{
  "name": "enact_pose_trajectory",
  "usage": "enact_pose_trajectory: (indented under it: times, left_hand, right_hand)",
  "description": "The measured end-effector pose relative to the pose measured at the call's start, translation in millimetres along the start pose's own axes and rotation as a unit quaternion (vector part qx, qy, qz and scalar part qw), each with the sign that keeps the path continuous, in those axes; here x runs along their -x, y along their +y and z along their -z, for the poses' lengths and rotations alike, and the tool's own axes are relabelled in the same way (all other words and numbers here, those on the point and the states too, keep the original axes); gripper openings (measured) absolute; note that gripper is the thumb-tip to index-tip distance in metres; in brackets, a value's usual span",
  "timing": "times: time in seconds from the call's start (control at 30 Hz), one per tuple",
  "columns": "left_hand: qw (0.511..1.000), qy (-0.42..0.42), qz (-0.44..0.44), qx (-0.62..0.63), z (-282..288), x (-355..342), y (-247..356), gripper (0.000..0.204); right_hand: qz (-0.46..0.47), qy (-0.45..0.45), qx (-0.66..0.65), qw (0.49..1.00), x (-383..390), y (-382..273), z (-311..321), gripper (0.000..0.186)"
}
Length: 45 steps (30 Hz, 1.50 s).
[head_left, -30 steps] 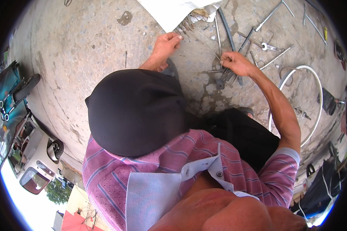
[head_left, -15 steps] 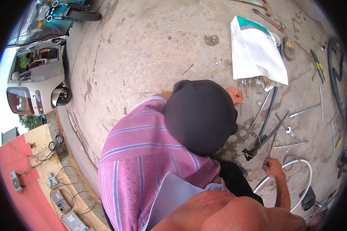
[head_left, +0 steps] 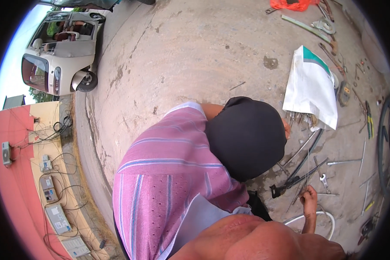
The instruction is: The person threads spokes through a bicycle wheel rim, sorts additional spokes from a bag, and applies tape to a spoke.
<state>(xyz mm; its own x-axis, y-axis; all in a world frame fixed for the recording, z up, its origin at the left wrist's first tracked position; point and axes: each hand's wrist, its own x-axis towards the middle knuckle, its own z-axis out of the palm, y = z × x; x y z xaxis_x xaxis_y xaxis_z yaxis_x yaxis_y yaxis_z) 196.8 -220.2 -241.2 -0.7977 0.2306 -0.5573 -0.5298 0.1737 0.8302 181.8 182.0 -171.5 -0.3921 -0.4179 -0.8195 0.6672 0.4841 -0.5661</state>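
My right hand (head_left: 308,199) is closed, with its fingers pinched on a thin rod (head_left: 307,167) that slants up away from it. Only the edge of my left hand (head_left: 287,128) shows, past a black rounded form (head_left: 246,138) that looks like my bent knee; its fingers are mostly hidden. Just beyond that hand lies a white paper bag (head_left: 310,93) with a green corner, thin sticks (head_left: 300,118) poking from its open end. Beside my right hand, a dark long-handled tool (head_left: 286,188) rests on the ground, near an open-ended wrench (head_left: 323,180).
Pliers with yellow handles (head_left: 369,121), a multimeter (head_left: 344,93), a T-shaped rod (head_left: 346,162) and a hammer (head_left: 312,31) lie on the concrete. A black hose (head_left: 382,143) curves at the right, a white hose (head_left: 332,225) near my right forearm. A small vehicle (head_left: 60,56) stands at far left.
The view has shifted, so the bag and tools sit lower in it. My left hand has gone further behind the black form. My right hand still holds the thin rod.
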Motion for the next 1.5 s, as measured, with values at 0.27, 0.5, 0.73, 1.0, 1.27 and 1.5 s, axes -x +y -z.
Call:
enact_pose_trajectory:
  times: [0.27, 0.5, 0.73, 1.0, 1.27, 1.5]
  left_hand:
    - [0.997, 0.023, 0.075, 0.001, 22, 44, 6, 0.021]
    - [0.984, 0.132, 0.100, 0.069, 27, 71, -33, 0.021]
    - [0.983, 0.156, 0.068, 0.065, 25, 70, -37, 0.021]
    - [0.971, 0.172, 0.127, 0.106, 41, 98, -8, 0.018]
    - [0.970, 0.228, 0.038, 0.076, 89, 141, 188, 0.017]
    - [0.968, 0.220, -0.084, 0.086, 32, 182, 358, 0.019]
  right_hand:
    - [-0.024, -0.067, -0.069, 0.995, -64, -48, -24, 0.015]
    - [-0.030, -0.126, -0.127, 0.983, -105, -59, -48, 0.008]
    - [-0.094, -0.237, -0.050, 0.966, -77, -39, -40, 0.009]
    - [-0.085, -0.401, -0.079, 0.909, -70, -53, -48, 0.029]
    - [0.309, -0.323, -0.086, 0.890, -54, -299, -87, 0.024]
    - [0.543, -0.294, -0.264, 0.741, 26, -389, -107, 0.013]
